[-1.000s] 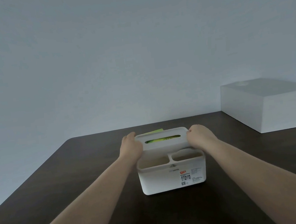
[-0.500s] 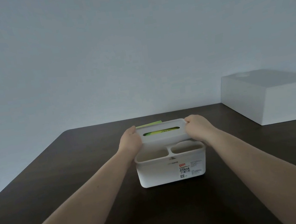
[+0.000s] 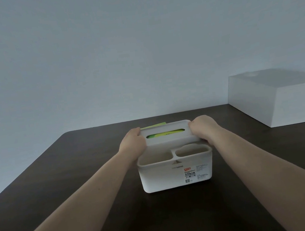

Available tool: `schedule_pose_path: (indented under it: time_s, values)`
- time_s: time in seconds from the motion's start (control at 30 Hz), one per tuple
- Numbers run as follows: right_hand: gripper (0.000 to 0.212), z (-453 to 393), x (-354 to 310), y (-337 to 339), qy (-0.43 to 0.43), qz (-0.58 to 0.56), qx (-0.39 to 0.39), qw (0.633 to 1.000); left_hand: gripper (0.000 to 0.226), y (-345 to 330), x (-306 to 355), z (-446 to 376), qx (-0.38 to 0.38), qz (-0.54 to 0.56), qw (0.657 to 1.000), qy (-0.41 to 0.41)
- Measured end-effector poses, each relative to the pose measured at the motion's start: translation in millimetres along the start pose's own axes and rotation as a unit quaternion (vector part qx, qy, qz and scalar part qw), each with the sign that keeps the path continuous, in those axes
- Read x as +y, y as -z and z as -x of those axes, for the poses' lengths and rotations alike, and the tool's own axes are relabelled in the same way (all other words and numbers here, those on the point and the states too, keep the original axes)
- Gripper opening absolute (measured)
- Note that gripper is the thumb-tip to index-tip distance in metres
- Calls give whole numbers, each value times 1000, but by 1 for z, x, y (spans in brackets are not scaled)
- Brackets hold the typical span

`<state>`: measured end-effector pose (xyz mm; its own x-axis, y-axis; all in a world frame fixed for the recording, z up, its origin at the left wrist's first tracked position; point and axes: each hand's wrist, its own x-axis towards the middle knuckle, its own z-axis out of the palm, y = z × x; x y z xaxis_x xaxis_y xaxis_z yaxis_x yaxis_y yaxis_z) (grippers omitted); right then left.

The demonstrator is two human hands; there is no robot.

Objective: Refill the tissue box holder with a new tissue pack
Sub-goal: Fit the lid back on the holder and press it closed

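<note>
Hands [image 3: 167, 136] on smooth white plastic lid [image 3: 167, 133], rounded corners.

We've got a dark brown table [image 3: 64, 185] with a rounded far-left corner, pushed up against a plain pale wall [image 3: 120, 51]. Off to the far right sits a closed white box [image 3: 281, 98], cut off by the frame edge.

- Bare left hand [image 3: 132, 144]: no glove, ring or watch visible.
- Bare right hand [image 3: 203, 128]: likewise unadorned.
- Behind both hands, forearms uncovered; no sleeve reaches into view.
</note>
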<state>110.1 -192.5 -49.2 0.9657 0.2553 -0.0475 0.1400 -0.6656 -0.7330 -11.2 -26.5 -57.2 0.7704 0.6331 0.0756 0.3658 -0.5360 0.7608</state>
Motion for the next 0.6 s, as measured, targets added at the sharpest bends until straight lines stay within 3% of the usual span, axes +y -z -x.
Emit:
schedule_pose_path:
  time_s: [0.27,0.43,0.6]
  values:
    - [35,5,-1,3,29,99,49,993,52,-1,2,7,9,-52,998,-17]
    - [47,36,3,5,55,12,-9,998,51,2,14,15,10,1,1000,7]
    - [59,61,16,-7,131,28,-14,991,49,-5,-3,27,2,-14,999,-49]
